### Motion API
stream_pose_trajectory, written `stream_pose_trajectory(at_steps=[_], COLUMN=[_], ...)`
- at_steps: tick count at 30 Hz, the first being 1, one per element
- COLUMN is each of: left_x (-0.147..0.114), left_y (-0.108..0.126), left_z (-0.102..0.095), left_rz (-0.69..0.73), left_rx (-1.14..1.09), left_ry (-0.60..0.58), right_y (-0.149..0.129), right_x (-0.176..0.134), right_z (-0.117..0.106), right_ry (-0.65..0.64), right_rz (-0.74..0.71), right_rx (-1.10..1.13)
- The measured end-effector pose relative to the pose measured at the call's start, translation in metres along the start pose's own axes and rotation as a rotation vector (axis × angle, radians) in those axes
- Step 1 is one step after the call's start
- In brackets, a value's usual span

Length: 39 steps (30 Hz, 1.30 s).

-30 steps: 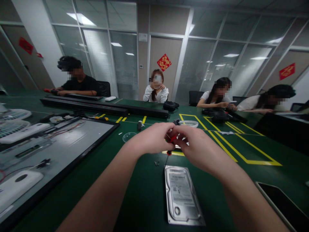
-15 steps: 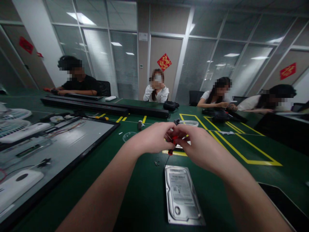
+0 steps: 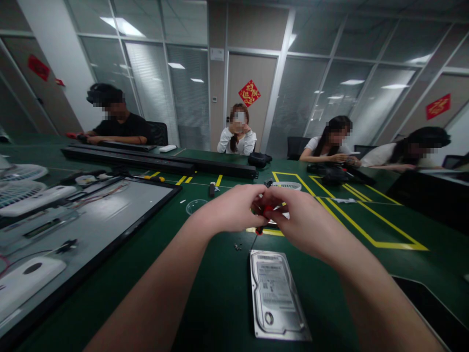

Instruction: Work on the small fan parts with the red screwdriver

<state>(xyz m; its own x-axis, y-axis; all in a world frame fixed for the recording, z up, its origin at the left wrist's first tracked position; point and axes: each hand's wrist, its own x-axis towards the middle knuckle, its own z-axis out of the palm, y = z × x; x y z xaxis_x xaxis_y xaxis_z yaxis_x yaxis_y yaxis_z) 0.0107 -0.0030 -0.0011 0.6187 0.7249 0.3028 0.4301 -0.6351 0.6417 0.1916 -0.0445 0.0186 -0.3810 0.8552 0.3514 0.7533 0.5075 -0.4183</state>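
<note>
A silver hard drive (image 3: 277, 293) lies label up on the green table, below my hands. Both hands meet around the red and black handle of a screwdriver (image 3: 259, 230). Its thin shaft slants down to the drive's far left corner. My left hand (image 3: 238, 208) has its fingers closed at the handle from the left. From the right, my right hand (image 3: 298, 215) pinches the same handle between thumb and fingers. The fingertips partly hide the grip. Several small screws (image 3: 238, 247) lie left of the shaft. Behind my hands, a partly hidden pale object lies on the table.
A large panel with a black frame (image 3: 161, 206) fills the left side, with white parts on it. A clear round dish (image 3: 197, 207) sits left of my hands. At right lies a dark flat device (image 3: 432, 308). Several people sit across the table, beyond long black bars (image 3: 220, 168).
My fingers have shifted slightly around the red handle. The screwdriver tip stays at the drive's corner, and the drive has not visibly moved.
</note>
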Motion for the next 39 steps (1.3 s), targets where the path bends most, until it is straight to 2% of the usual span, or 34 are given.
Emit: stream_pose_trajectory(at_steps=[6,15,20,33,39], left_x=[0.0025,0.0004,0.0012,0.0004,-0.0005], left_y=[-0.0034,-0.0001,-0.0013,-0.0012,-0.0003], left_z=[0.0038,0.0023,0.004,0.0011,-0.0003], left_rz=[-0.015,0.02,-0.007,-0.017,-0.01], left_rx=[-0.011,-0.011,-0.012,0.078,0.053], left_ry=[0.013,0.0,0.014,0.024,-0.014], right_y=[0.001,-0.0009,0.0006,-0.0006,0.0006], right_x=[0.0006,0.0003,0.0,0.0006,0.0029], right_z=[0.0018,0.0015,0.0031,0.0016,0.0028], right_ry=[0.054,-0.001,0.046,-0.009,-0.002], right_rz=[0.007,-0.016,0.012,0.001,-0.01], right_rx=[-0.082,0.018,-0.065,-0.042,-0.033])
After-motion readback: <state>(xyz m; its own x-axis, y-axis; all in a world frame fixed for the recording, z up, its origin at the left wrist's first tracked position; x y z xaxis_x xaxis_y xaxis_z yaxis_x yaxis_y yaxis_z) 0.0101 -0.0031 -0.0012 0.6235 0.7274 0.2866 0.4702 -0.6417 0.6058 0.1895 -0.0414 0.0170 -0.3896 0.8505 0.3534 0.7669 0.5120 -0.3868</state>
